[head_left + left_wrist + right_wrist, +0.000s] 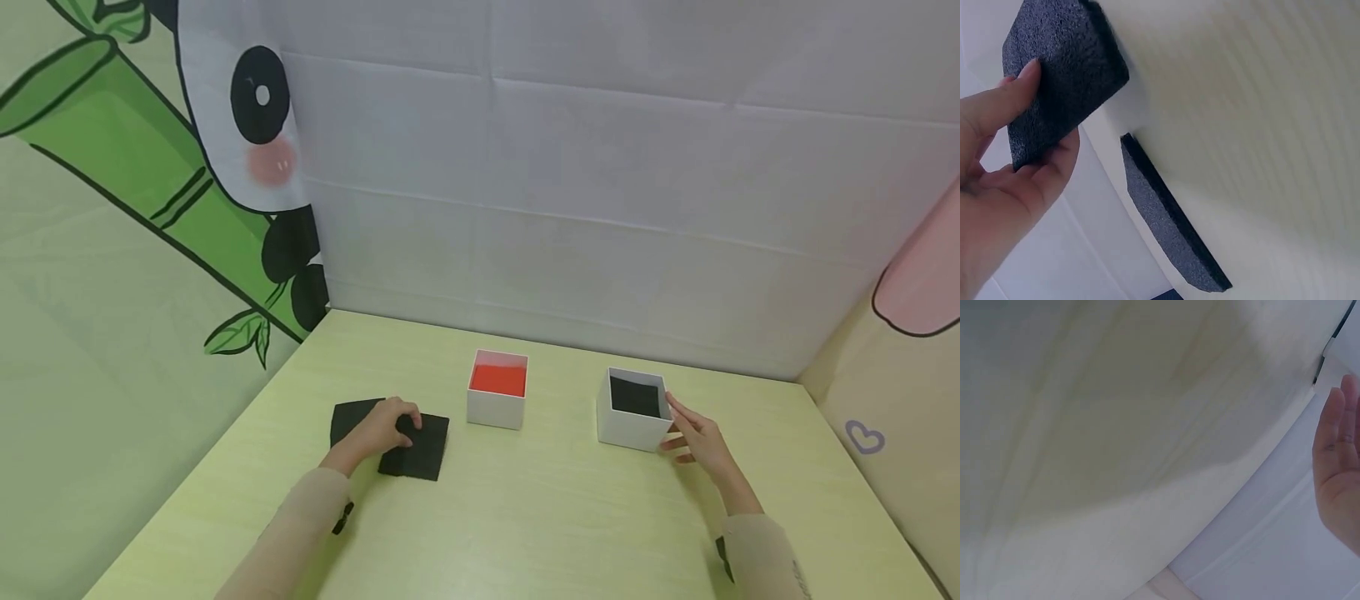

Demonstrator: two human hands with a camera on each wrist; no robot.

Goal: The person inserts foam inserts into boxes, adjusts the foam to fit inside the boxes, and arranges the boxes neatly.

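My left hand (384, 429) pinches a square black foam piece (1063, 75), thumb on one face and fingers behind it. In the left wrist view this piece is tilted. A second black foam piece (1169, 225) lies on the table beside it, partly covered by the hand in the head view. To the right, my right hand (701, 442) is at the right side of a white box (630, 432), its index fingertip close to the rim and its fingers fairly straight. Black material (635, 397) sits inside that box. The right wrist view shows only part of this hand.
Between the two hands stands another white box (495, 410) with a red piece (498, 380) inside. Both boxes are on the pale yellow table (540, 517). A white cloth backdrop (562, 208) rises behind the table, with printed cloth at the sides.
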